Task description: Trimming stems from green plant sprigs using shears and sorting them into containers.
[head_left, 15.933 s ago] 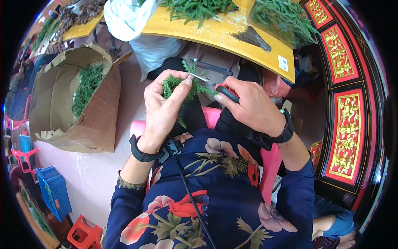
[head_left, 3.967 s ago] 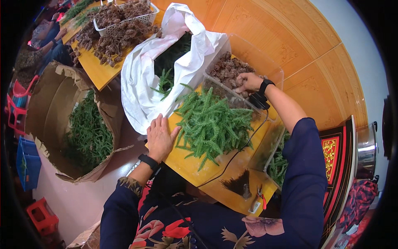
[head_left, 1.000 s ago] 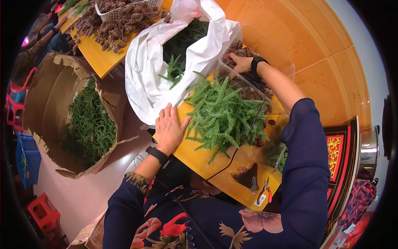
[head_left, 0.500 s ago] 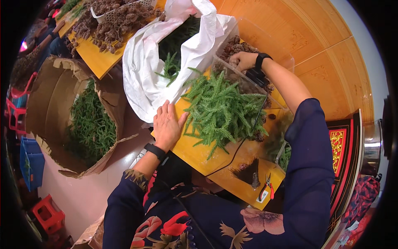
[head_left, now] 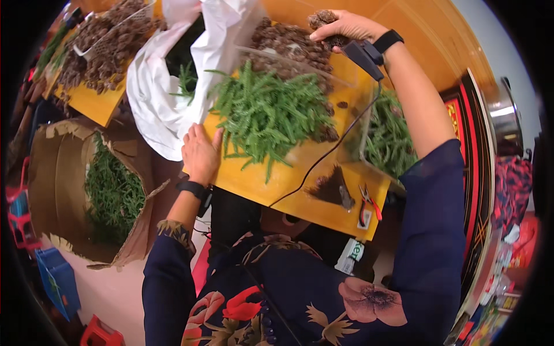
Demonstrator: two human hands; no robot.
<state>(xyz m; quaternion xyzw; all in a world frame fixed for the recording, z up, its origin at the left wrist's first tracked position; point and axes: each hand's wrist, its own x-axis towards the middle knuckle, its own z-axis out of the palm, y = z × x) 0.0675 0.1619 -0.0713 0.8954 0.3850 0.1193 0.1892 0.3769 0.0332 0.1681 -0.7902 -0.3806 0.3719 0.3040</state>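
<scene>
My right hand [head_left: 358, 27] is raised at the far right of the table, its fingers closed around brown pine cones [head_left: 322, 19]. It is beside a clear plastic bin of pine cones [head_left: 294, 43]. A black device is strapped below its wrist, with a cable running back across the table. My left hand [head_left: 201, 154] lies flat with fingers stretched out on the table's left edge, by the white sack [head_left: 153, 106], and holds nothing. Between my hands a loose heap of green artificial pine sprigs [head_left: 271, 112] covers the tabletop [head_left: 277, 187].
Near the front right corner lie a fan of thin dark wires [head_left: 330, 187] and red-handled pliers [head_left: 367, 203]. A second clear bin holds green sprigs [head_left: 388, 130]. A cardboard box [head_left: 60, 190] of greenery stands left; another table [head_left: 98, 106] carries pine cones.
My right hand has come up out of the pine cone bin and moved right, now with pine cones in it. My left hand stays on the table edge. The view has shifted.
</scene>
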